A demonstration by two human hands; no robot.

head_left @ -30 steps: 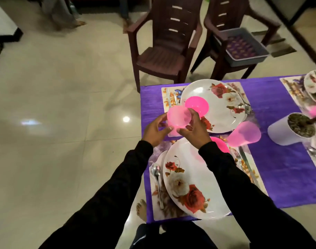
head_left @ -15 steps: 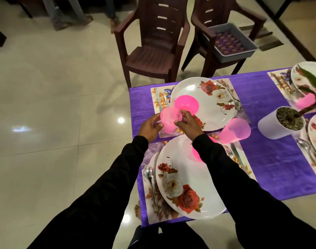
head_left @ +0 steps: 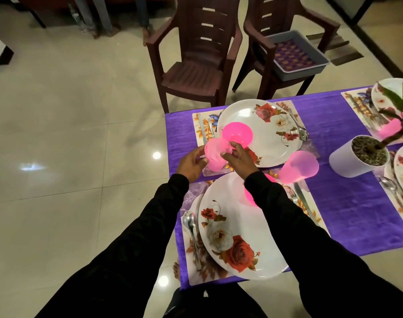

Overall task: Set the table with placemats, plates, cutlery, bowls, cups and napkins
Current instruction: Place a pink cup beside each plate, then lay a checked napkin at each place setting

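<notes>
1. Fingers of the left hand (head_left: 191, 162) and right hand (head_left: 238, 157) curl round a translucent pink plastic cup (head_left: 216, 156), held upright between them.
2. It hovers over the far floral placemat's (head_left: 204, 125) near-left corner on the purple-clothed counter (head_left: 347, 203); both hands sit equally close.

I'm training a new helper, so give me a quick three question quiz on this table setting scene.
1. True or false: both hands hold the pink cup.
2. What sits on the far plate? A bowl, B fork, C napkin.
3. What lies left of the near plate?

Key: 1 true: left hand and right hand grip it. 2 A, the pink bowl. 3 a spoon.
</notes>
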